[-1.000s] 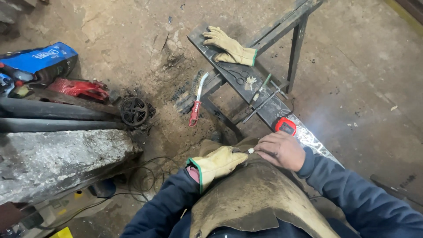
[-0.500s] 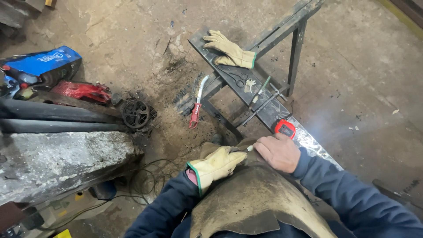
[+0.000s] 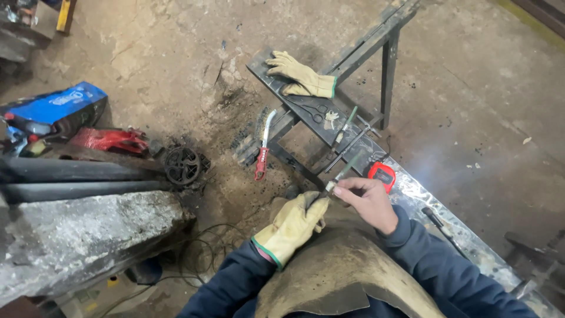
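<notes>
My left hand [image 3: 292, 227] wears a tan leather glove with a green cuff and rests on the leather apron [image 3: 335, 277] over my lap. Its fingers reach toward the end of a thin rod [image 3: 341, 175]. My bare right hand [image 3: 368, 200] pinches that rod near its pale tip, just in front of the metal work stand [image 3: 306, 103]. A red tape measure [image 3: 382, 175] lies beside my right hand on the shiny steel plate [image 3: 429, 197]. A second tan glove [image 3: 301, 76] lies on the stand's far end.
A red-handled wire brush [image 3: 263, 150] lies on the dirt floor. Scissors [image 3: 315, 110] and thin rods [image 3: 347, 141] sit on the stand. To the left are a concrete block [image 3: 88, 235], dark pipes [image 3: 76, 179], a small black wheel [image 3: 182, 165], a red rag [image 3: 109, 140] and a blue box [image 3: 59, 109].
My right hand has lifted slightly and now pinches the thin rod more clearly. The gloved left hand has shifted a little toward it. The view has barely moved.
</notes>
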